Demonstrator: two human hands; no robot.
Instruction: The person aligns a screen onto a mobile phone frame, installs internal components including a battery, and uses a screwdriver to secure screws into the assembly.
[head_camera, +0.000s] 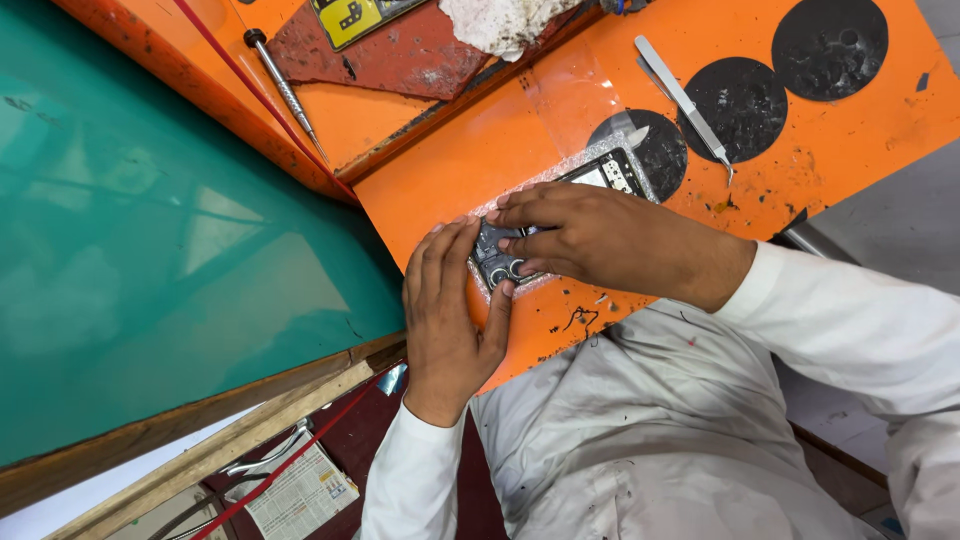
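Opened phone (560, 215), back cover off, lying on a sheet of bubble wrap (545, 180) on the orange work mat (480, 150), just right of frame centre, camera end toward 7 o'clock. Circuit board and twin camera lenses exposed.

Left hand (447, 310): entering from 6 o'clock, white sleeve at the wrist, palm down on the mat. Fingers extended and held close together, tips resting against the phone's camera end; thumb pressed to the edge of the phone near the lenses. Not closed around anything, only bracing.

Right hand (600, 238): entering from 4 o'clock, forearm in a white sleeve, wrist bent, back of the hand facing up. Fingers curled over the middle of the phone, tips pressing down on the board just beside the left fingertips. Cannot tell whether anything small is pinched beneath them.

Surroundings: metal tweezers (688, 105) on the mat at 1 o'clock of the phone, apart from both hands. Three black discs (830, 45) on the mat toward 2 o'clock. Screwdriver (285, 90) lying at 11 o'clock beside a red cord (260, 95). Green surface (150, 250) at 9 o'clock. Folded newspaper (300, 495) at 7 o'clock, below the table edge.
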